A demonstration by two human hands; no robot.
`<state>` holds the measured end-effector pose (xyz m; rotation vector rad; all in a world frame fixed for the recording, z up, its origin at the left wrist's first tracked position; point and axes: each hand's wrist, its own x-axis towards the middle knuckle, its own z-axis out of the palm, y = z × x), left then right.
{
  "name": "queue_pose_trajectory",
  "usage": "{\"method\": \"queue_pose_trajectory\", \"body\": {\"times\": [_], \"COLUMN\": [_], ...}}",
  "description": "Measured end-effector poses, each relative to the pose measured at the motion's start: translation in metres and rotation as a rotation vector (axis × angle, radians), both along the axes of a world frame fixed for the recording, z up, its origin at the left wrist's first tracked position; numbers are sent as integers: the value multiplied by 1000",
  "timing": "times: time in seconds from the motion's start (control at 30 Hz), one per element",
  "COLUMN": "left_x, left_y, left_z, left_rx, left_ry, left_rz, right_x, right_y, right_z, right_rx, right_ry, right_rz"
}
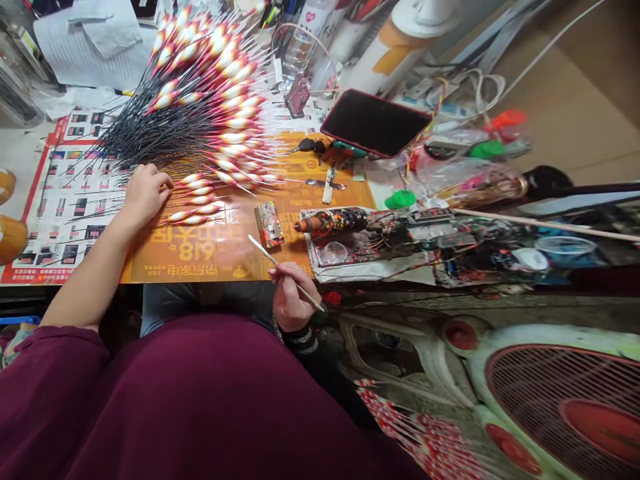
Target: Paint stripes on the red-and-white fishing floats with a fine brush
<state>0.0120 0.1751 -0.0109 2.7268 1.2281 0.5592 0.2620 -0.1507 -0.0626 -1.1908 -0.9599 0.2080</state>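
A large pile of fishing floats (235, 123), with white, yellow and red bodies and thin black stems, lies fanned across the table. Several more floats (200, 200) lie in a small row at the near side of the pile. My left hand (146, 193) is on the stems of this row, fingers curled and closed around them; how many stems it grips is hidden. Below the table's front edge, my right hand (295, 297) pinches a thin pale stick (267, 255) with a white tip, pointing up and left. Near that tip stands a small paint-stained block (269, 225).
A paint-smeared bottle (337, 221) lies on a stained board to the right. Behind it are a black-screened phone (376, 122), keys (311, 145) and a large white cylinder (395, 47). A fan (565, 400) stands at lower right, beside more red-and-white floats (425, 433).
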Motion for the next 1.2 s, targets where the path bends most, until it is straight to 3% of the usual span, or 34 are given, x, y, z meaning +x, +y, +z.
{"method": "queue_pose_trajectory", "body": {"times": [0.1, 0.23, 0.47, 0.73, 0.93, 1.07, 1.2], "left_x": [-1, -7, 1, 13, 7, 4, 2], "left_y": [0, -13, -68, -133, -151, -158, -162], "left_z": [-5, 5, 28, 34, 31, 30, 30], "left_rx": [4, 64, 190, 132, 121, 126, 135], "left_ry": [-35, -14, -68, -129, -145, -137, -136], "left_rz": [33, 68, -51, -92, -96, -106, -113], "right_x": [-3, -5, -3, 12, 20, 14, 10], "right_y": [6, 10, 8, 9, 28, 41, 45], "right_z": [2, 2, 4, 13, 12, 5, -1], "right_rx": [21, 32, 99, 139, 45, -29, 0], "right_ry": [33, 39, 84, -266, -560, -599, -581], "right_rz": [69, 98, 115, 85, 29, 6, 21]}}
